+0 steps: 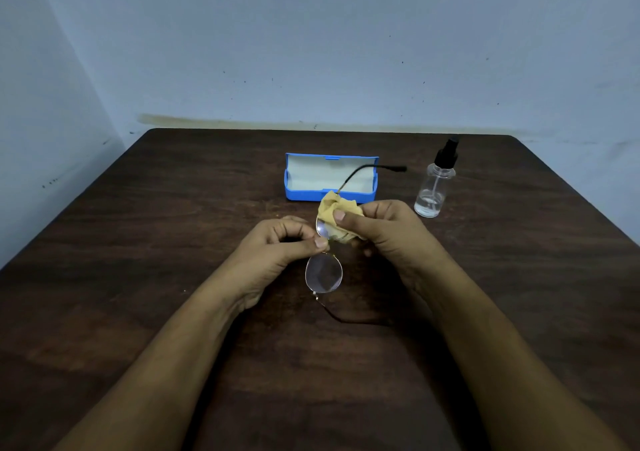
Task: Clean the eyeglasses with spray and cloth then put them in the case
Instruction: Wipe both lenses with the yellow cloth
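The eyeglasses (323, 273) are held just above the middle of the desk (156, 260), turned so that one lens points far and the other near. The left hand (277, 246) has a narrow grip, with thumb and forefinger pinching the thin frame at the bridge, between the two lenses. The right hand (384, 232) holds the yellow cloth (337, 210) bunched round the far lens, its thumb pressing on top. The near lens is bare, so I judge the wiping to be half done at most.

The weak spot is that pinch. The frame is fine wire held at one small place, so hard rubbing from the right hand could twist or bend the bridge. If the pinch slips, the near lens may drop onto the desk and scratch. The left thumb tip also lies close to the far lens rim and could smear it again.

The far temple arm sticks out over the open blue case (304, 194) at far centre. A wide swing might catch the lid, or tip the spray bottle (433, 191) standing upright just right of the case. The near temple arm hangs low toward the desk and could snag there. Whether the lens under the cloth is wet I cannot tell — dry rubbing could drag grit across it.
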The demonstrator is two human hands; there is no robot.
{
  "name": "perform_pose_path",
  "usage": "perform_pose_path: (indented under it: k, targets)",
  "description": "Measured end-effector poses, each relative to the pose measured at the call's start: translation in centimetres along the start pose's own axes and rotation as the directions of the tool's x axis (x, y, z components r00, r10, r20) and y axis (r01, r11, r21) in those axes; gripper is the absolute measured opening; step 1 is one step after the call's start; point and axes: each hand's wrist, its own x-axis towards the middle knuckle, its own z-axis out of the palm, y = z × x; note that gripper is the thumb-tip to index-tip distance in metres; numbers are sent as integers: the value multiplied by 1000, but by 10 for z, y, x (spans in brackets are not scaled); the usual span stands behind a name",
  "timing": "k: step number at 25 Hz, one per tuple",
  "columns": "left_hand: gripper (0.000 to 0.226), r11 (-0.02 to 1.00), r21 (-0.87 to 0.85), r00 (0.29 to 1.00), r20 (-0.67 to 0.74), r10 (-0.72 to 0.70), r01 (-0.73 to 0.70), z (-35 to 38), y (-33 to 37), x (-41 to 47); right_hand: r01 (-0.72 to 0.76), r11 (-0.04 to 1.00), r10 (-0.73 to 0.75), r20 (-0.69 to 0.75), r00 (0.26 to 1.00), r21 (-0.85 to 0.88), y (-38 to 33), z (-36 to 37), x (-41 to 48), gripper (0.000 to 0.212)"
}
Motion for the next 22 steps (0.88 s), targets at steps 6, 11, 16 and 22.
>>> perform_pose_path:
  k: [6, 11, 16, 22]
  targets:
    - [12, 999, -48, 1000, -30, -6, 5, 2, 2, -1, -34, 992, 26, 72, 997, 122, 3, 4, 1, 15]
    - [29, 996, -84, 998, -65, -23, 18, 1, 1, 0, -25, 998, 24, 9, 1000, 65, 7, 9, 2, 29]
    - [10, 989, -137, 997, -47, -61, 54, 3, 8, -2, 62, 998, -62, 6, 998, 22, 3, 6, 0, 23]
    - [10, 991, -114, 997, 32, -70, 73, 2, 10, -5, 292, 956, -293, -120, 948, -28, -4, -2, 0, 24]
